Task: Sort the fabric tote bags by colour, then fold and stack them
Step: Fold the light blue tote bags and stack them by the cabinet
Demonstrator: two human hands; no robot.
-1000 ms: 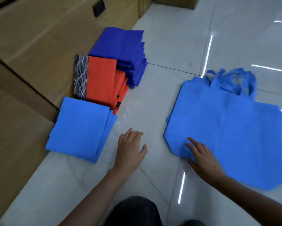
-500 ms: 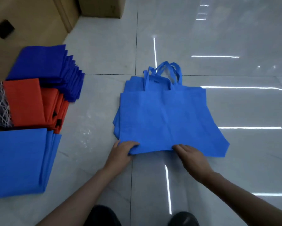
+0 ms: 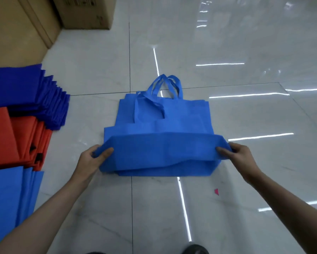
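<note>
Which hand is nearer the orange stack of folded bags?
Left. The left hand grips the light blue bag's corner just right of the orange stack; the right hand grips the far corner.

Glossy pale tiled floor [image 3: 227,43] with light streaks, cardboard boxes [image 3: 84,11] at left

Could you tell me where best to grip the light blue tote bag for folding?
By its near bottom corners, from the near side: the light blue tote bag lies flat, handles pointing away; the left hand and right hand pinch those corners.
</note>
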